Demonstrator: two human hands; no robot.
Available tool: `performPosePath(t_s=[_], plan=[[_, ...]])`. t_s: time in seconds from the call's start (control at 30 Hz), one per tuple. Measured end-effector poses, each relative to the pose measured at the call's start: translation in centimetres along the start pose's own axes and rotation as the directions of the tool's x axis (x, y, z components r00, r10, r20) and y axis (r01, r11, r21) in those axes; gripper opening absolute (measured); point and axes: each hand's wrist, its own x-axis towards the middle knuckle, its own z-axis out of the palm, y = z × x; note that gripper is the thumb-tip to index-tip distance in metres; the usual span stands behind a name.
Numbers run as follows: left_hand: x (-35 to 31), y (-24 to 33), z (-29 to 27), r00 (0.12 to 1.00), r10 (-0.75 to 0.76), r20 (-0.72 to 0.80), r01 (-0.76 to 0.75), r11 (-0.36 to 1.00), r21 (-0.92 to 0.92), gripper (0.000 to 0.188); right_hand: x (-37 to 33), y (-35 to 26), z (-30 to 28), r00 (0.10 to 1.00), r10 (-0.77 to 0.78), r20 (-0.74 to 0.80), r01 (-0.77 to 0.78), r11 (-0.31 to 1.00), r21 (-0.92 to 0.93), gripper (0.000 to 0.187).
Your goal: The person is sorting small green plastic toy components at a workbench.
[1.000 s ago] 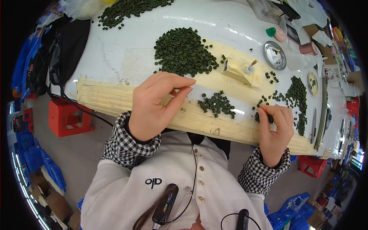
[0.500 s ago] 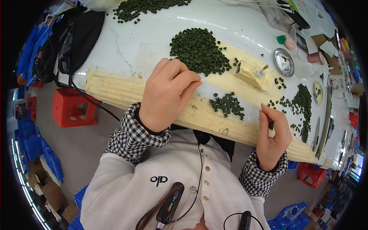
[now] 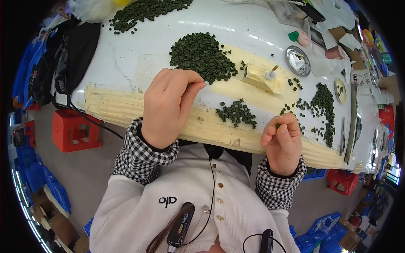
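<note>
My left hand (image 3: 166, 107) is closed in a pinch at the near edge of a large pile of small dark green, round-headed pieces (image 3: 202, 55). Whatever lies between its fingertips is hidden. At the table's front edge, my right hand (image 3: 284, 145) is curled with thumb and fingers together. A small dark green piece (image 3: 277, 125) shows at its fingertips. Between the hands lies a smaller heap of such pieces (image 3: 236, 113). Beyond it, a block wrapped in cream tape (image 3: 263, 78) carries a short upright peg (image 3: 273, 71).
More green pieces lie in a heap (image 3: 324, 105) at the right and another (image 3: 147, 12) at the far left. A round metal dish (image 3: 297, 61) and a thin metal tool (image 3: 342, 133) lie to the right. Cream tape (image 3: 114, 101) covers the front edge. A black bag (image 3: 80, 55) sits left.
The whole view has shifted, so the table's things appear farther left. My right hand's fingers have curled and drawn closer to me. My left hand keeps its pinch by the large pile.
</note>
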Motion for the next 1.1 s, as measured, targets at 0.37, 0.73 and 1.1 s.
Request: performPosePath(t_s=[0.37,0.73,1.1], plan=[[-1.0,2.5,1.0,0.902,-0.172,0.396,0.431,0.356,-0.829,0.016,0.0,0.1,1.5,0.999,0.053,-0.002,-0.053,0.999,0.01,0.018],[-1.0,3.2,2.2,0.802,-0.195,0.565,0.59,0.099,-0.802,0.019,0.5,0.6,2.9,0.978,-0.199,0.056,0.206,0.92,-0.334,0.017],[-1.2,3.6,2.4,0.822,-0.186,0.538,0.563,0.117,-0.818,0.014,0.9,1.0,3.0,0.942,-0.326,0.075,0.317,0.799,-0.511,0.019]])
